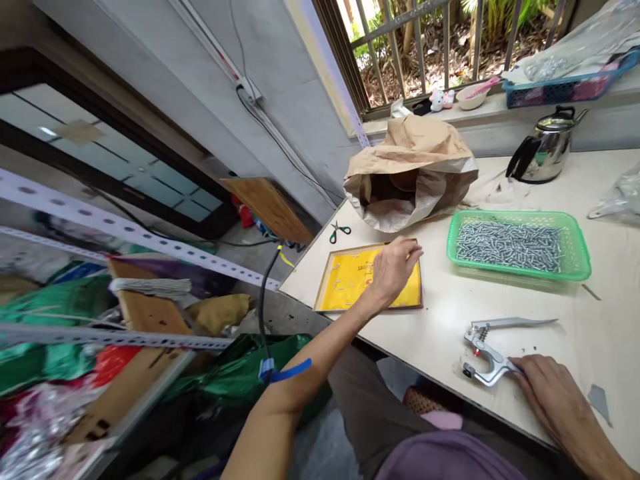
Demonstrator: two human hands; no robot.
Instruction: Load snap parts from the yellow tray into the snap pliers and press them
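My left hand (395, 270) is above a shallow tray (326, 283) lined with a yellow sheet (345, 273), its fingers bent and pressed together. Whatever they may pinch is too small to make out. A few small pale pieces lie on the yellow sheet. At the lower right, my right hand (555, 393) rests on the table, closed over the lower handle of silver snap-fastener pliers (493, 367). The pliers' upper handle stands spread apart, and their jaws point left. Beyond them, a green plastic basket (583, 257) holds a heap of small metal pins or rivets (510, 247).
A brown paper bag (415, 157) lies open behind the tray, with green-handled scissors (340, 231) to its left. A steel kettle (547, 147) stands at the back. The table's edge (410, 367) runs before me; a perforated metal rail (150, 230) crosses the left side.
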